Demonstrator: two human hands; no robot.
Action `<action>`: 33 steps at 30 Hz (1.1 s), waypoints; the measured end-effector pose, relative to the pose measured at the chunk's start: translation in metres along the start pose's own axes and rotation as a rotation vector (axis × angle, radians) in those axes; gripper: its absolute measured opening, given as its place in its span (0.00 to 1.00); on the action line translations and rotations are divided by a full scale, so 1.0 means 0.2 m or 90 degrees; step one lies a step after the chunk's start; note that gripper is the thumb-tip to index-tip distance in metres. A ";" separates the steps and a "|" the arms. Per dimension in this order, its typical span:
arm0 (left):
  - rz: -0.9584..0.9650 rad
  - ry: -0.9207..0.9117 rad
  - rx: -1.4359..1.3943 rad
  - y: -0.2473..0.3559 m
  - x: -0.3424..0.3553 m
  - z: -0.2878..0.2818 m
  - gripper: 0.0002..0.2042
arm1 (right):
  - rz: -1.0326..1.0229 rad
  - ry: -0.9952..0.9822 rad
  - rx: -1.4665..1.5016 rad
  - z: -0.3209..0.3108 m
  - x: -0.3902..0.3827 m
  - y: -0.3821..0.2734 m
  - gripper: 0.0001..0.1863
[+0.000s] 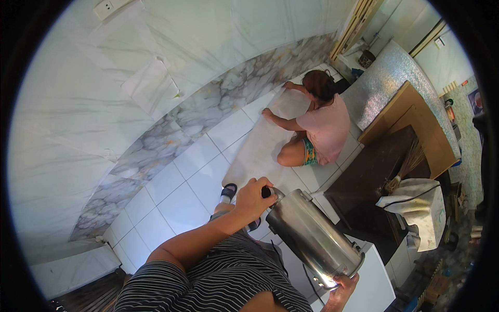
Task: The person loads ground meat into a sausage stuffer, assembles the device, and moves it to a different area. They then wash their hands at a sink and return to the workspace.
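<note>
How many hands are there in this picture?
4: the wearer's left hand and right hand, both holding the metal pot; the farther hand and nearer hand of the crouched person, at the edge of the pale sheet. No others show.

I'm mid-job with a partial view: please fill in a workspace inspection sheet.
Surface: white-tiled floor, partly covered by a pale sheet.
Job's things: stainless-steel cylindrical vessel, tilted, black handle at one end.
Clutter: brown cardboard; straw broom; dark brown cabinet.
Hands: left hand grips the handle; right hand supports the opposite end.
Cables: black cord over a white cloth.
Surroundings: co-worker low down, arms reaching to the sheet; marble-patterned wall.
</note>
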State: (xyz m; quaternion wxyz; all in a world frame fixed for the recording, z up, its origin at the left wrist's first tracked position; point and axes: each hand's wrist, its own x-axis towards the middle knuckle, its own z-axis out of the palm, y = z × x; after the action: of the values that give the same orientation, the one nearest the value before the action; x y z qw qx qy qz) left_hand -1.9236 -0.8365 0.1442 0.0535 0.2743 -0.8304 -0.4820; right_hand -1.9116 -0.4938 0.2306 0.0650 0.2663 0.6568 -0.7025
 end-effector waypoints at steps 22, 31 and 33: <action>-0.009 -0.006 0.013 0.01 0.00 -0.04 0.16 | 0.012 -0.016 0.012 0.01 0.02 0.02 0.34; -0.005 -0.004 0.015 0.02 0.00 0.00 0.16 | 0.010 -0.021 0.013 -0.04 0.06 0.04 0.32; -0.008 -0.011 0.011 0.02 0.00 0.00 0.16 | 0.007 -0.012 0.014 -0.04 0.06 0.04 0.32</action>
State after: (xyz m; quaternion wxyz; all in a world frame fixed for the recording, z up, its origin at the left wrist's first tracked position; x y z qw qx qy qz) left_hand -1.9250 -0.8345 0.1475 0.0408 0.2761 -0.8333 -0.4773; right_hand -1.9160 -0.4838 0.2182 0.0721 0.2642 0.6467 -0.7119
